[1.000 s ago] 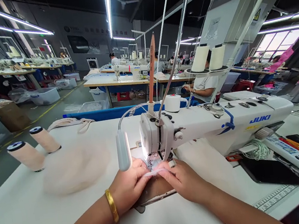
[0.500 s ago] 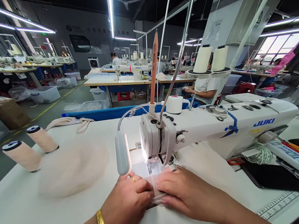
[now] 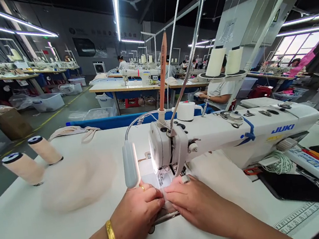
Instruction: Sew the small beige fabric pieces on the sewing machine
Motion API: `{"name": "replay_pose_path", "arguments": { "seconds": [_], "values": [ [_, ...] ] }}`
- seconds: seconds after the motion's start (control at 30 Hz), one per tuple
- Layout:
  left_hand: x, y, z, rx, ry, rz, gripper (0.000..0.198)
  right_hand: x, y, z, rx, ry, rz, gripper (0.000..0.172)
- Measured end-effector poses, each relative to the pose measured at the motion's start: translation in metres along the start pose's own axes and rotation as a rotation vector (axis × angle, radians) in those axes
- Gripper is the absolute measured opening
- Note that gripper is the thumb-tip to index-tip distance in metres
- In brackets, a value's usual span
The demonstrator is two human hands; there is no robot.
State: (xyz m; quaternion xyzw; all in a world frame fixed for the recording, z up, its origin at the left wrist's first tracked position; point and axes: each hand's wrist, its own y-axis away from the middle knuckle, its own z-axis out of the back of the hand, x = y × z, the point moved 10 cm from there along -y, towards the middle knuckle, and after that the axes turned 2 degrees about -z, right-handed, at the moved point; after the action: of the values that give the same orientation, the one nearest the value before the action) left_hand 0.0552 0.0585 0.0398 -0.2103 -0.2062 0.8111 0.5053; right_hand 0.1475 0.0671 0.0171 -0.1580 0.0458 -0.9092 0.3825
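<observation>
A white sewing machine [image 3: 209,132] stands in front of me, its lamp [image 3: 130,164] lighting the needle area. Just before the presser foot [image 3: 162,179], both hands press on a strip of pale, sheer fabric [image 3: 168,206]. My left hand [image 3: 143,206], with a gold ring and bracelet, has its fingers closed on the fabric's left side. From the right, my right hand [image 3: 193,203] meets it with fingers bent and pressed together on the cloth. Its thumb is mostly hidden. More pale fabric [image 3: 215,175] lies under the machine arm.
Two peach thread cones [image 3: 24,168] and a blurred heap of pale fabric [image 3: 79,182] lie left. On the right are a black tablet [image 3: 293,187], a coiled cable [image 3: 280,162] and a printed ruler [image 3: 298,216]. A pencil [image 3: 162,71] stands upright on the machine head. Other people sit at machines beyond.
Both hands have shifted slightly, and the fabric has moved forward toward the presser foot. Less cloth shows between the fingers, and more of the metal plate's near edge is uncovered.
</observation>
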Motion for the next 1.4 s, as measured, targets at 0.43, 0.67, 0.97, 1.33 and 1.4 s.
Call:
{"name": "replay_pose_path", "arguments": {
  "seconds": [0.43, 0.67, 0.97, 1.33, 1.4],
  "values": [
    [0.010, 0.002, -0.003, 0.037, -0.005, 0.029, 0.033, -0.005, -0.001, -0.005, -0.010, 0.029, -0.034, 0.021],
    [0.018, 0.001, -0.004, 0.023, -0.045, 0.027, 0.034, -0.010, -0.005, -0.004, -0.056, 0.057, -0.049, 0.022],
    [0.026, 0.003, -0.007, 0.020, -0.085, 0.033, 0.033, -0.015, -0.007, -0.003, -0.044, 0.102, -0.095, 0.015],
    [0.031, 0.000, -0.006, -0.024, -0.139, 0.036, 0.032, -0.017, -0.007, 0.006, -0.126, 0.052, -0.111, 0.023],
    [0.031, 0.001, -0.007, -0.012, -0.153, 0.042, 0.034, -0.018, -0.008, 0.005, -0.130, 0.045, -0.118, 0.024]
  ]
}}
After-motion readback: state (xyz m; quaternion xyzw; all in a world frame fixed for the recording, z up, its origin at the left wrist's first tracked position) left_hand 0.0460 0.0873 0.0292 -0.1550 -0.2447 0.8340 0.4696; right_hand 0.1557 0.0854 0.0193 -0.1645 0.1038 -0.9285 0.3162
